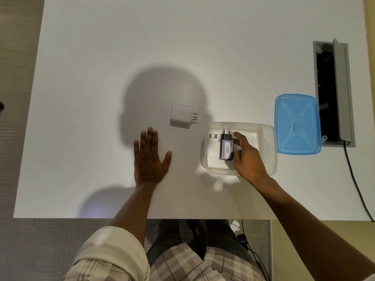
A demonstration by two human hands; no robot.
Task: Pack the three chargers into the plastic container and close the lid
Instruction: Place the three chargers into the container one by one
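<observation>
Head view: my right hand (246,157) reaches into clear container (265,148), fingers clamped on black charger (226,149), prongs pointing away from me. White charger (213,146) already in container, touching black one on its left. My left hand (149,159) flat on table (101,67), fingers spread, empty. Third charger (181,116) just beyond left fingertips. Blue lid (297,124) right of right hand, beside container.

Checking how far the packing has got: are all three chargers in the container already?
No, one white charger lies on the table left of the container, beyond the flat left hand.
</observation>
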